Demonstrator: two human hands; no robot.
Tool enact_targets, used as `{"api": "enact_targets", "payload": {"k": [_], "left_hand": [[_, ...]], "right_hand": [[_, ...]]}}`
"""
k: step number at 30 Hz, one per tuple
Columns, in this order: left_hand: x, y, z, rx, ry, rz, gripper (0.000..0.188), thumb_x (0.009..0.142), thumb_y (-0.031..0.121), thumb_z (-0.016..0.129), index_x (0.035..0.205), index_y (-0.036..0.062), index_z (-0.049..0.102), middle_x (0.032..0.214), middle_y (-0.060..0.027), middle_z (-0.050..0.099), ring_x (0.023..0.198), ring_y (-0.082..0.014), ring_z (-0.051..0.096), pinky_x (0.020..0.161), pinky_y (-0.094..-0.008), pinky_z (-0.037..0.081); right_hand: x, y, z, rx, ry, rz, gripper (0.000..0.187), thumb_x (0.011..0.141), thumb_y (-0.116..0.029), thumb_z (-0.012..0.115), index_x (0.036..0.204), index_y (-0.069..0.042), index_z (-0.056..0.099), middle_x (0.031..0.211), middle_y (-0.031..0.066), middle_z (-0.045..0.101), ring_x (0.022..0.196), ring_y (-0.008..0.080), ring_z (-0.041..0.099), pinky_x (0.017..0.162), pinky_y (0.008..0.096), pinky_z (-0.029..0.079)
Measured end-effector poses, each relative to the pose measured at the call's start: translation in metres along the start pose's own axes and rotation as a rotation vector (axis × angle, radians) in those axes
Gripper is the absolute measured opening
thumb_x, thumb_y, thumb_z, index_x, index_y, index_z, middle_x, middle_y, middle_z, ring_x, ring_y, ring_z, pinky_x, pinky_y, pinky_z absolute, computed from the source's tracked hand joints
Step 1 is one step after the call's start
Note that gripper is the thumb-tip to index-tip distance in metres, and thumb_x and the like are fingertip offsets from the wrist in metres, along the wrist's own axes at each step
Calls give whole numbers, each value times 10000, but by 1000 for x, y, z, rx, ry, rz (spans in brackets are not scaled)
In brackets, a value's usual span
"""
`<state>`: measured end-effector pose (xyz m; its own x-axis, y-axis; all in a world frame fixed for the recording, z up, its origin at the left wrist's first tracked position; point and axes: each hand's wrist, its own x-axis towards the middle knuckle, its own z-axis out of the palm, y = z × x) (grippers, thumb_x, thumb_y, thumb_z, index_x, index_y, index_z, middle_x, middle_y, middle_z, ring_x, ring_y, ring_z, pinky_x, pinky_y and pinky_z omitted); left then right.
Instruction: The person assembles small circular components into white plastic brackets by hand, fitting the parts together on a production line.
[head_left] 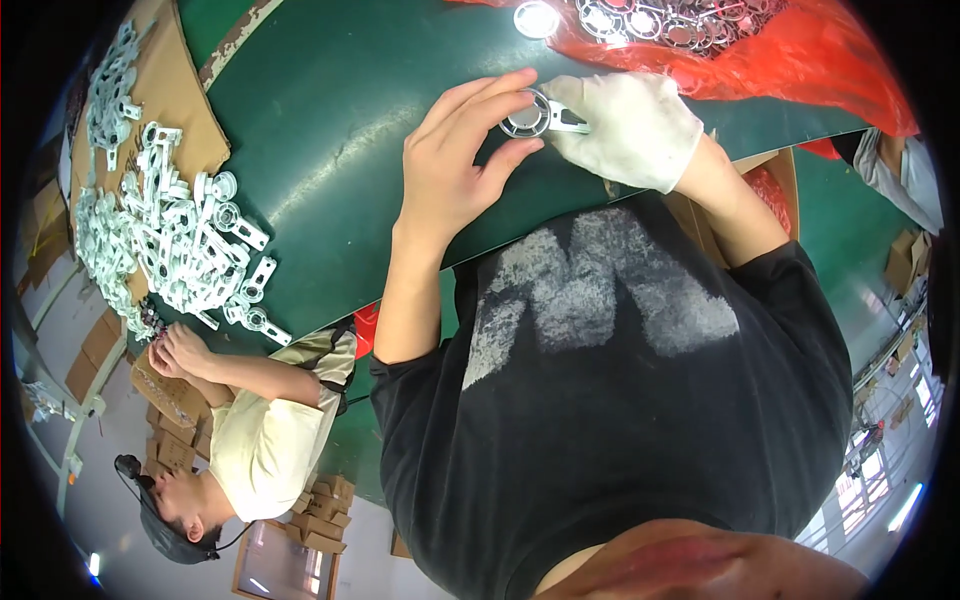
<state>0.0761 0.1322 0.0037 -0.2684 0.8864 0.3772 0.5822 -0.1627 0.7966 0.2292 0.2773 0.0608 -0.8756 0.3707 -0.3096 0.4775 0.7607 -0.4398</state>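
Observation:
Between my hands is a pale part with a round ringed head (pixel 527 117) and a short slotted handle (pixel 569 121), held just above the green table. My bare left hand (pixel 460 150) curls its fingers and thumb about the rim of the round head. On the other side my right hand (pixel 632 128), in a white glove, is closed on the handle end; its fingertips are partly hidden. A shiny round ring (pixel 537 19) lies on the table beyond my hands, beside a red plastic bag (pixel 830 60) with many chrome rings (pixel 680 25) on it.
On the left, a heap of similar pale parts (pixel 190 235) covers the table and a cardboard sheet (pixel 195 110). A co-worker in a cream shirt (pixel 275 450) works at that end. The green table's (pixel 330 200) near edge runs before my body; an open carton (pixel 785 170) stands below at right.

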Motion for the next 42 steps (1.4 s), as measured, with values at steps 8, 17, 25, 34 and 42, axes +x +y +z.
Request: {"api": "enact_targets", "payload": {"k": [8,17,25,34,42], "left_hand": [[2,-1,2,-94,6,68,436,743,55,819,1149,54,660,1241,-84,715,1050,-285,708,873,-349,583],[12,6,-9,11,-61,205,473,758,41,800,1205,28,645,1231,-113,707,1081,-311,702,878,-376,589],[19,7,-9,-24,-52,259,453,750,69,818,1174,25,666,1193,-114,718,1085,-308,705,880,-371,592],[18,14,-6,-63,-46,238,471,723,58,824,1163,10,661,1184,-128,719,1113,-319,696,904,-381,593],[6,5,0,-19,-50,239,605,720,101,852,1274,7,625,1230,-134,710,1152,-311,688,930,-371,583]], "right_hand": [[-1,1,-1,110,-12,0,318,892,-309,625,1112,-90,696,801,177,709,743,361,718,668,473,575],[-3,-6,-16,584,-194,140,339,867,-312,599,1042,-30,669,779,175,686,702,300,701,661,418,551],[-7,-5,-16,488,-89,33,331,863,-307,608,1018,-20,662,838,191,686,785,350,691,716,445,535],[-3,9,-19,921,-414,69,429,966,-453,621,970,-24,625,728,13,599,587,77,574,479,234,465],[3,8,3,927,-363,60,408,966,-412,659,965,-5,693,748,31,659,668,94,613,624,269,503]]}}
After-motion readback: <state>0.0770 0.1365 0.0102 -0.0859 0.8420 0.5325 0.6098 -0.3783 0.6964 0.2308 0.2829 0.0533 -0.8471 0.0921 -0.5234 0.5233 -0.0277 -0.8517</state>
